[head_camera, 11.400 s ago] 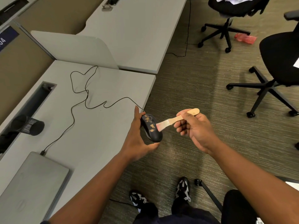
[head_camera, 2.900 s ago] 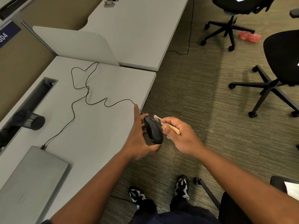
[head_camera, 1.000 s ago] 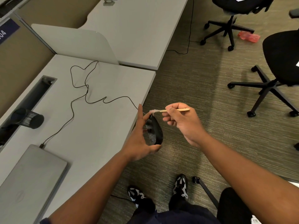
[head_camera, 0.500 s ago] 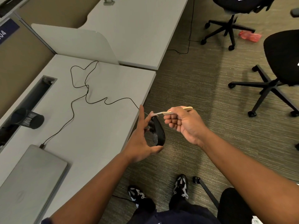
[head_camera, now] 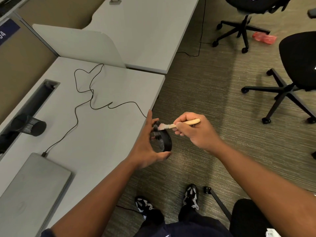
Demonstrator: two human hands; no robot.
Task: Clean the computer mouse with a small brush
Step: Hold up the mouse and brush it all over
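Observation:
My left hand grips a black wired computer mouse, held on its side just past the desk's right edge, over the carpet. The right hand pinches a small brush with a pale wooden handle. Its light bristles touch the top front end of the mouse, near my left fingertips. The mouse's thin black cable loops back across the desk to a closed grey laptop.
A black mesh cup lies on its side by the desk's cable slot. Two black office chairs stand on the carpet to the right, with a red wrapper on the floor. Another chair's base is near my feet.
The mouse has turned further onto its side in my left hand. The brush tip has dropped slightly onto the mouse's front end, with my right hand shifting a little to the right.

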